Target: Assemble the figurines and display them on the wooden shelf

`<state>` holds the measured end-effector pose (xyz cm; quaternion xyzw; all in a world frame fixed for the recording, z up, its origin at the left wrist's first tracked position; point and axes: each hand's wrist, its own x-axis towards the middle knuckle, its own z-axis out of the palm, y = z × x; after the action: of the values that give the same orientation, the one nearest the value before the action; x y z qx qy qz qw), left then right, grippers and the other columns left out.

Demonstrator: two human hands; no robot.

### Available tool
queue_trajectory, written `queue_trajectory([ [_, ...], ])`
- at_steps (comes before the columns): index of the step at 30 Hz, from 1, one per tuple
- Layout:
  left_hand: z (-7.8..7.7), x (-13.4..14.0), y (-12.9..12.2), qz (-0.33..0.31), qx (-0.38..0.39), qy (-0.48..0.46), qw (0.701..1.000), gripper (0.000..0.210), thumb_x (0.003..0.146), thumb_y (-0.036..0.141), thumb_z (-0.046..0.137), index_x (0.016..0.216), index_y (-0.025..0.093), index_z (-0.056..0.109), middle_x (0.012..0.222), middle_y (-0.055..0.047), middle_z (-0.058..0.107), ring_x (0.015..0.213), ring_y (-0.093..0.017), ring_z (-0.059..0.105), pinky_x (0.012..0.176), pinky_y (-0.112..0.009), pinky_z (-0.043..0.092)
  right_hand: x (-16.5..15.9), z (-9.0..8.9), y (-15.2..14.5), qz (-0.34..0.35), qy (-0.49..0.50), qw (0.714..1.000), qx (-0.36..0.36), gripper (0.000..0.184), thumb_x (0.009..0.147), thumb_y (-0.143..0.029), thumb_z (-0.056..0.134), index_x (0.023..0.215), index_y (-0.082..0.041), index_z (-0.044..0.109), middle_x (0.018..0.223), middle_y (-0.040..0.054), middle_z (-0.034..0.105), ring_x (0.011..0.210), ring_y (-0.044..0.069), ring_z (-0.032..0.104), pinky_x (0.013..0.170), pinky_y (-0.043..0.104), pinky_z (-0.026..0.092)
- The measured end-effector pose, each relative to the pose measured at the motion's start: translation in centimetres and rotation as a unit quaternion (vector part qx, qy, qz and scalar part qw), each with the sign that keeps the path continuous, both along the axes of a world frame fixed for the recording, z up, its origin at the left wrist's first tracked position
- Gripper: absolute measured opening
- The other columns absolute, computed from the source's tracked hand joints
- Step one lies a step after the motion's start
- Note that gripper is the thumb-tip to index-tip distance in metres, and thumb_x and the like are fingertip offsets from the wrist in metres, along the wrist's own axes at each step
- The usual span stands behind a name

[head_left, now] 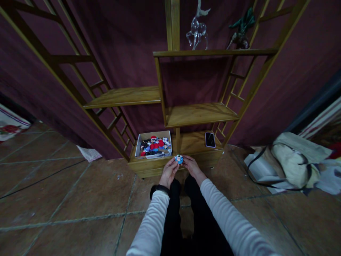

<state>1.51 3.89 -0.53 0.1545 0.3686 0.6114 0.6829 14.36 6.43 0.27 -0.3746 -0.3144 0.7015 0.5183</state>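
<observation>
A small blue figurine (pixel 179 159) with white and black parts is held between my two hands, in front of the low shelf. My left hand (pixel 169 171) pinches it from the left side. From the right, the fingertips of my right hand (pixel 192 165) close on its other edge. Just beyond my left hand, a cardboard box (pixel 139 143) sits on the bottom shelf. Inside it lie several small figurines (pixel 156 144) in red, blue, white and black, heaped together.
A phone (pixel 210 139) lies on the bottom shelf (pixel 190 142) at right. Higher on the wooden shelf unit stand a clear deer figure (pixel 197 30) and a dark green statue (pixel 242 30). Bags (pixel 293 163) rest on the floor at right; a black cable (pixel 42 179) runs along the left.
</observation>
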Motion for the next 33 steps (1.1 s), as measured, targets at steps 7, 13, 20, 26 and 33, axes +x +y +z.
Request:
queue_trajectory([
  [7,-0.1,0.1,0.1,0.032,-0.003,-0.007,0.999,0.034,0.065,0.0,0.067,0.095,0.016,0.063,0.086,-0.003,0.066,0.077,-0.009,0.062,0.08,-0.024,0.048,0.0,-0.1,-0.2,0.053,0.007,0.998,0.026,0.042,0.052,-0.025,0.075,0.093,-0.02,0.066,0.093,0.004,0.069,0.088,0.019,0.061,0.079,0.031,0.046],
  [13,-0.2,0.1,-0.1,0.021,0.008,-0.005,1.0,0.037,0.064,0.004,0.069,0.097,0.019,0.06,0.086,-0.003,0.066,0.077,-0.01,0.062,0.08,-0.026,0.049,-0.4,-0.3,-0.2,0.052,0.002,0.998,0.043,0.041,0.053,-0.022,0.073,0.093,-0.021,0.066,0.091,0.0023,0.069,0.086,0.018,0.061,0.077,0.029,0.045],
  [20,-0.1,0.0,0.0,0.01,0.0,0.026,1.0,0.028,0.067,0.018,0.071,0.092,0.017,0.059,0.077,-0.003,0.065,0.065,-0.01,0.061,0.071,-0.026,0.049,-0.1,0.3,-0.3,0.03,-0.003,0.999,0.022,0.035,0.052,-0.022,0.07,0.087,-0.019,0.068,0.091,0.0033,0.069,0.078,0.015,0.06,0.069,0.026,0.043],
  [26,0.1,0.3,0.0,0.017,0.001,0.056,0.998,0.03,0.063,0.016,0.073,0.09,0.017,0.059,0.072,-0.001,0.064,0.06,-0.008,0.059,0.066,-0.022,0.047,0.3,0.5,-0.3,0.057,-0.009,0.998,0.021,0.034,0.053,-0.022,0.071,0.087,-0.017,0.068,0.089,0.0044,0.069,0.072,0.014,0.06,0.065,0.024,0.044],
  [33,0.3,0.2,0.0,0.004,-0.003,0.057,0.998,0.026,0.065,0.017,0.072,0.088,0.015,0.061,0.07,-0.001,0.064,0.058,-0.008,0.058,0.063,-0.021,0.046,0.6,1.0,-0.5,0.067,-0.007,0.997,0.027,0.038,0.053,-0.023,0.074,0.091,-0.018,0.068,0.091,0.0046,0.069,0.076,0.015,0.062,0.071,0.027,0.047],
])
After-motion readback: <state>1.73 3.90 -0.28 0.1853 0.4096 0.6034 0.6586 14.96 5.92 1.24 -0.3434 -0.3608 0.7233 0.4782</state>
